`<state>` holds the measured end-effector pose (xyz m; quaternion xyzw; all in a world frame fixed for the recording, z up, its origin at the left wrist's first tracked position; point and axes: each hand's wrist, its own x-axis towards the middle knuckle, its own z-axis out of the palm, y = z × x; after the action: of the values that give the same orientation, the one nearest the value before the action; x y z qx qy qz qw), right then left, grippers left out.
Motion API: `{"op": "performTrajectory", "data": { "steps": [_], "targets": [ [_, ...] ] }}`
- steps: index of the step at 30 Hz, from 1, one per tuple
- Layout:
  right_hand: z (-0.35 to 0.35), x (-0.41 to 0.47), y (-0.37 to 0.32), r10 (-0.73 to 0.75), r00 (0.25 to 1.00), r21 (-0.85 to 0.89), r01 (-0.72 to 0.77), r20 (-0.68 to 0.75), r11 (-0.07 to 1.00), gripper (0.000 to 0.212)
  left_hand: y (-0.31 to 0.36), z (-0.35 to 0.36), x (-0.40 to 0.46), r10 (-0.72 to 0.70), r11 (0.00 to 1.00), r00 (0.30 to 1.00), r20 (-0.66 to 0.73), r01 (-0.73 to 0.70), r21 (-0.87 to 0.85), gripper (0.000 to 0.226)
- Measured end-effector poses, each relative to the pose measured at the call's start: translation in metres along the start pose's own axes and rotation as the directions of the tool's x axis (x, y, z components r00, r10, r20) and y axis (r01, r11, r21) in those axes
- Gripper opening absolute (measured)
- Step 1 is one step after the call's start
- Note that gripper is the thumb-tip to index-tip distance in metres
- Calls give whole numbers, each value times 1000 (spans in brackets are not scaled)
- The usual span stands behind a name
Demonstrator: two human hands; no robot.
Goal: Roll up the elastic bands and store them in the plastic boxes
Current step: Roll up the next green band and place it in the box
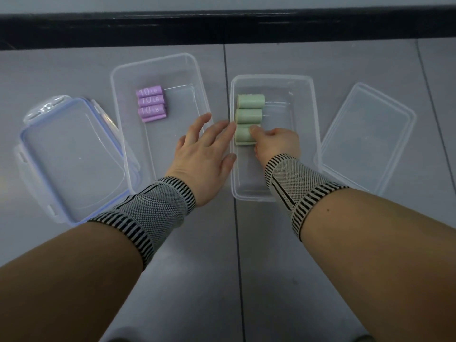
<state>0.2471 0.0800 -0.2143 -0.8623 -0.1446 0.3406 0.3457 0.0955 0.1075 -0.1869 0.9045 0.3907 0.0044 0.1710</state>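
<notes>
Two clear plastic boxes stand side by side on the grey table. The left box (158, 65) holds three rolled purple bands (151, 104) marked "10 LB", stacked against its far left side. The right box (306, 114) holds three rolled green bands in a row along its left wall; the far two (249, 108) lie free. My right hand (276, 143) reaches into this box and its curled fingers hold the nearest green roll (243, 135). My left hand (206, 156) hovers with fingers spread, fingertips at the right box's left wall.
A blue-rimmed clip lid (71, 159) lies left of the boxes and a plain clear lid (367, 137) lies at the right. A black strip (222, 28) runs along the table's far edge. Both wrists wear striped knit bands.
</notes>
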Motion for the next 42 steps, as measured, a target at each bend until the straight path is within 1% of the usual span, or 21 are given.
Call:
{"op": "performTrajectory", "data": {
  "steps": [2, 5, 9, 14, 18, 21, 25, 26, 29, 31, 33, 39, 42],
  "targets": [
    [-4, -2, -2, -68, 998, -114, 69, 11, 991, 33, 0, 0, 0, 1, 1000, 1000, -4, -1, 9, 68],
    [-5, -5, -2, -132, 991, -170, 136, 31, 976, 32, 0, 1, -1, 0, 1000, 1000, -3, 0, 9, 68],
    [-7, -5, -2, -139, 989, -202, 146, 46, 969, 27, 0, 1, 0, -1, 1000, 1000, 3, 1, 15, 68],
    [-10, -5, -2, -148, 988, -245, 156, 53, 957, 28, -1, 2, 0, -3, 1000, 1000, -4, 3, 12, 68],
    [-12, -7, -2, -126, 989, -229, 140, 71, 963, 31, -2, 2, 0, 3, 1000, 1000, -8, -3, 2, 68],
    [-13, -9, -5, -123, 991, -216, 131, 52, 968, 37, -2, 3, 0, 9, 1000, 1000, -16, -9, -9, 67],
    [-16, -7, -8, -125, 992, -182, 129, 30, 975, 36, -2, 3, 0, 11, 1000, 1000, -16, -11, -6, 67],
    [-17, -6, -8, -129, 991, -178, 134, 37, 975, 38, -2, 3, 0, 10, 1000, 1000, -17, -10, -4, 67],
    [-17, -2, -10, -134, 984, -145, 150, 116, 978, 46, -2, 3, 0, 12, 1000, 1000, -20, -12, -2, 67],
    [-15, -1, -12, -145, 973, -133, 170, 181, 976, 40, -3, 4, 0, 16, 1000, 1000, -21, -16, -4, 66],
    [-14, -1, -13, -172, 963, -126, 200, 207, 972, 34, -3, 4, 0, 18, 1000, 1000, -21, -18, -2, 66],
    [-11, -2, -13, -165, 966, -107, 188, 199, 976, 34, -3, 3, 1, 15, 1000, 1000, -19, -15, 2, 66],
    [-9, 2, -12, -125, 978, -89, 141, 165, 986, 43, -3, 3, 0, 11, 1000, 1000, -15, -11, -1, 67]
  ]
}}
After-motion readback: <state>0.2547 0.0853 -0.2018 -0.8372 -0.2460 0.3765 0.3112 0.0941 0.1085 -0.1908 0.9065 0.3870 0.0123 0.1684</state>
